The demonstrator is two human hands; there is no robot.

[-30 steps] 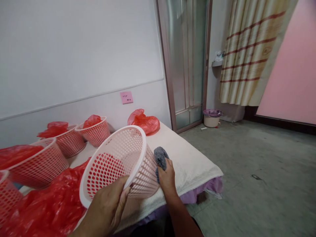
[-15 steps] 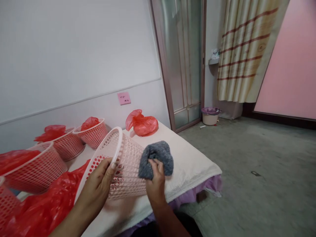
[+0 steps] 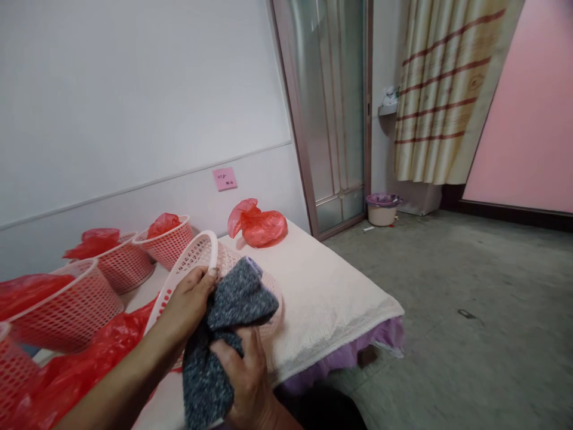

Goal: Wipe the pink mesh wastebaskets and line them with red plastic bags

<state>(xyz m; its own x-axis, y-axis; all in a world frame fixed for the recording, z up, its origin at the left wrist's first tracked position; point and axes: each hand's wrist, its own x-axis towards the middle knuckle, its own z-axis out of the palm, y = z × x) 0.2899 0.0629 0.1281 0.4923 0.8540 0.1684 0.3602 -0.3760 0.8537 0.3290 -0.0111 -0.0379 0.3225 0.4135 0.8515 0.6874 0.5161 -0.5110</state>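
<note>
My left hand [image 3: 190, 301] grips the upper rim of a pink perforated plastic basket [image 3: 213, 248], which lies tilted on its side with its mouth toward the left. A dark grey speckled cloth [image 3: 242, 292] is in my right hand [image 3: 248, 373], thumb and fingers closed on it. The cloth covers part of the basket's outer side, and its lower end hangs down to the left of my right hand. Most of the basket's near side is hidden behind the cloth and my hands.
Several pink baskets [image 3: 170, 242] with red plastic bags stand at the left. A loose red bag [image 3: 89, 370] lies at front left, another red bag [image 3: 264, 230] by the wall. White cloth [image 3: 331, 286] covers the table. A bin [image 3: 381, 214] stands near the glass door [image 3: 335, 119].
My right hand has moved left and down along the basket, and the cloth, bunched before, now spreads out longer. My left hand still holds the rim, slightly higher.
</note>
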